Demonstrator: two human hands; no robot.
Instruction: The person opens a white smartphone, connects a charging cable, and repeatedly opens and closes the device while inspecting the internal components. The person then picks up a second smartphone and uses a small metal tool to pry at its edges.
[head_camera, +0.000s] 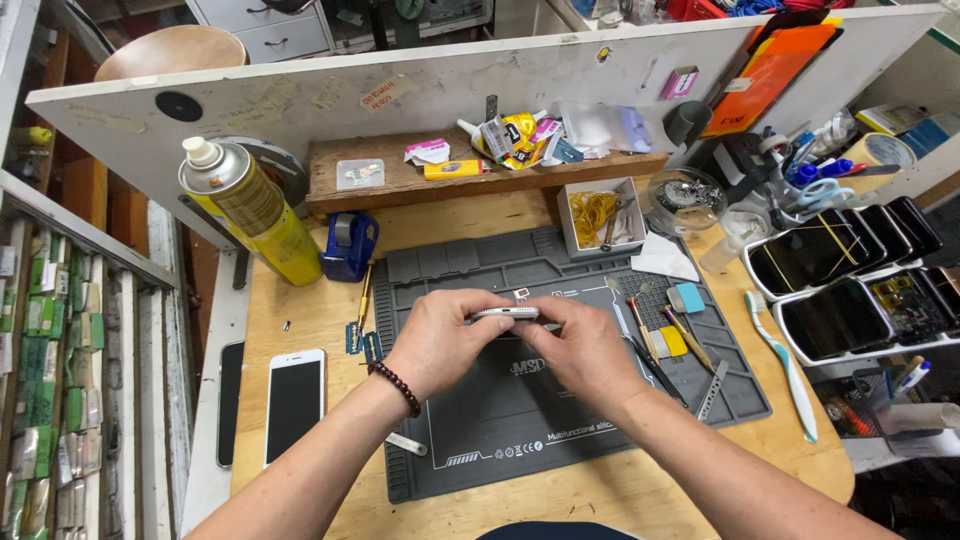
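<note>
Two hands, my left hand (437, 340) and right hand (580, 350), pinch a slim silver phone (505, 313) edge-up in a tight grip above the grey silicone work mat (480, 420) on the wooden counter (290, 310). Open mat lies below; a yellow spray can (250, 210) stands well left, a white phone (294, 405) lies near my left wrist, and hand tools (675, 345) crowd just to the right.

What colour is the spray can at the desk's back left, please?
Yellow spray can with a white nozzle; head view.
</note>
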